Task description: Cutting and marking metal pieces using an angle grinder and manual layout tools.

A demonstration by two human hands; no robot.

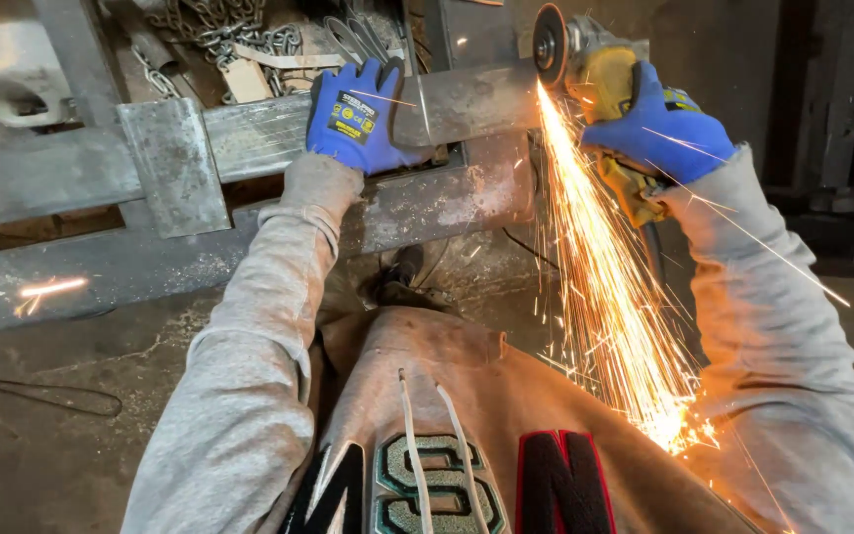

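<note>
My left hand [356,117], in a blue glove, presses down flat on a grey steel bar [259,133] that lies across a rusty metal frame [101,267]. My right hand [662,124], also in a blue glove, grips a yellow angle grinder [600,74]. Its disc [550,44] touches the right end of the bar. A thick stream of orange sparks [605,287] pours down from the disc toward my lap and right sleeve.
A square steel plate [172,166] stands on the frame left of my left hand. Chains [219,30] and scrap lie behind the bar. A thin cable [42,396] runs over the dusty concrete floor at lower left. My shoe [402,272] shows under the frame.
</note>
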